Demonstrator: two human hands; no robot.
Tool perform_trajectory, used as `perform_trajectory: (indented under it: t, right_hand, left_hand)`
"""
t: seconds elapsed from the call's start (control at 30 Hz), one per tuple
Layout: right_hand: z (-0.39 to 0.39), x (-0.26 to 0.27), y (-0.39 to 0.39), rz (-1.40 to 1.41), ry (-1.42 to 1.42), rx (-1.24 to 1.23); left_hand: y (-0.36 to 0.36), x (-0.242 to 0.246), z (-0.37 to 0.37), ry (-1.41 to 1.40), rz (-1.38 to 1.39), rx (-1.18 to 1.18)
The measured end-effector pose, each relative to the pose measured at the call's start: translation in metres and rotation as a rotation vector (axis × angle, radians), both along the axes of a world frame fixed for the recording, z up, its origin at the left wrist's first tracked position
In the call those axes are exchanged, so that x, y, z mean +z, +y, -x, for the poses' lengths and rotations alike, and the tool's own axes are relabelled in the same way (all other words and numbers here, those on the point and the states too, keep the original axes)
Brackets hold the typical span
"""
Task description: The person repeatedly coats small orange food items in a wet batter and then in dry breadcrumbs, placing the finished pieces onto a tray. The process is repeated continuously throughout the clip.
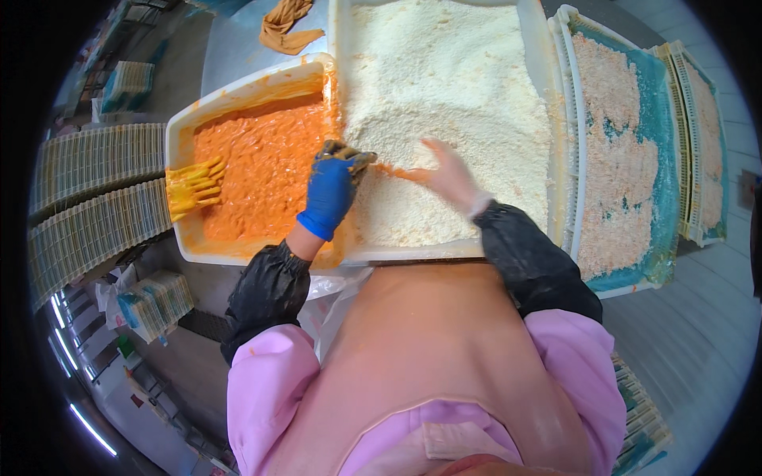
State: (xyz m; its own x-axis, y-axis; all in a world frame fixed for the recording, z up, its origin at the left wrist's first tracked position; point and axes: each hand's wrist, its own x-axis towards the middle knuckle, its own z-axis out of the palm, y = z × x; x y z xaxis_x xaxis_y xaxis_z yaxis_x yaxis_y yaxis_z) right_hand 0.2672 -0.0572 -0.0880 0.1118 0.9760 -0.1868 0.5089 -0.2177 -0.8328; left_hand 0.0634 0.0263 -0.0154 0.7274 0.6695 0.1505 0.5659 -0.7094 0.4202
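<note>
My left hand (pixel 333 184), in a blue glove with batter-smeared fingertips, is over the rim between the two tubs. Its fingers are closed at the end of a thin orange-coated strip (pixel 390 170). My right hand (pixel 453 181), in a thin clear glove, is blurred above the pale crumbs (pixel 446 77), its thumb and fingers spread. The strip reaches toward the right thumb; blur hides whether they touch. At the left, a white tub (pixel 250 77) holds thick orange batter (pixel 262 166) with lumps in it. The crumbs fill a larger white tub (pixel 417 252).
A yellow rubber glove (pixel 193 187) hangs over the batter tub's left rim. A brown cloth (pixel 289 30) lies behind it. At the right, a crate (pixel 571 137) with teal lining holds crumb-coated pieces (pixel 619 149), with another crate (pixel 684 137) beyond. Stacked trays (pixel 101 160) stand at the left.
</note>
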Motion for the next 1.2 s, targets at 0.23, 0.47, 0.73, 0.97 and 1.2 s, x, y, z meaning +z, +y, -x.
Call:
perform_trajectory:
  t: [0.23,0.47,0.73,0.97,1.2]
  right_hand:
    - [0.003,0.026,0.006,-0.054,-0.102,0.237]
    - [0.034,0.025,0.011,0.114,0.268,0.225]
    - [-0.038,0.066,-0.033,0.56,0.944,-0.094]
    - [-0.175,0.145,-0.134,0.28,0.631,-0.734]
    - [-0.322,0.168,-0.213,0.233,-0.061,-1.029]
  left_hand:
    - [-0.001,0.019,0.034,-0.166,-0.105,0.177]
    - [0.008,-0.002,0.057,-0.2,-0.093,0.228]
    - [-0.002,-0.115,0.178,0.717,0.122,-0.008]
    - [0.01,-0.112,0.184,0.563,0.242,-0.048]
    - [-0.003,-0.063,0.128,0.461,-0.117,-0.304]
